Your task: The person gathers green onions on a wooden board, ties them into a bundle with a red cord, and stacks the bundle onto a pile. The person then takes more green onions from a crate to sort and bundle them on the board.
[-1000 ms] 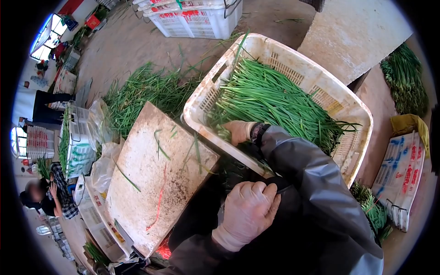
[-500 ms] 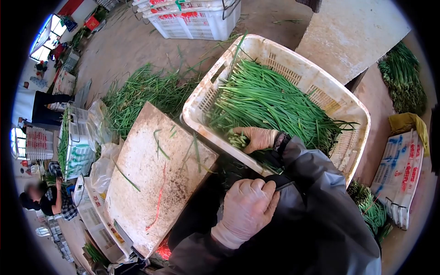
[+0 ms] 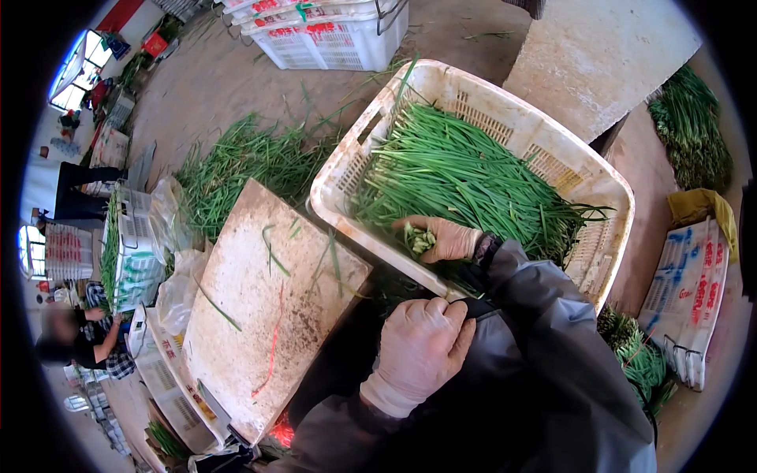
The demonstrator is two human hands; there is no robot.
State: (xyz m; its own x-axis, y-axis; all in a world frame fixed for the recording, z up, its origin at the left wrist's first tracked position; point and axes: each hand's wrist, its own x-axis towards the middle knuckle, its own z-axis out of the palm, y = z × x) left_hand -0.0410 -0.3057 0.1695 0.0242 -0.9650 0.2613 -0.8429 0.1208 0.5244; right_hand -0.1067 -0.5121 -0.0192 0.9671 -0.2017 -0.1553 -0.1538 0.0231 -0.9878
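Note:
Long green garlic chives (image 3: 473,169) lie lengthwise in a dirt-stained white plastic crate (image 3: 623,229). Inside its near side, my gloved right hand (image 3: 445,239) curls around a bunch of chives (image 3: 419,240), its pale cut ends showing at my fingers. My gloved left hand (image 3: 422,347) is closed in a fist over my dark-clothed leg, below the crate's near edge. Whatever it may hold is hidden under the fingers. Both gloves are thin and pale.
A stained board (image 3: 272,307) with loose leaves and a red string stands left of the crate. Loose greens (image 3: 244,162) cover the floor behind it. White crates (image 3: 331,39) are stacked at the back, others (image 3: 684,296) at right. A person (image 3: 87,339) works at far left.
My right hand has turned slightly, bringing the bunch's cut ends more into view. My left hand stays nearly in place as a fist. The person at far left has shifted.

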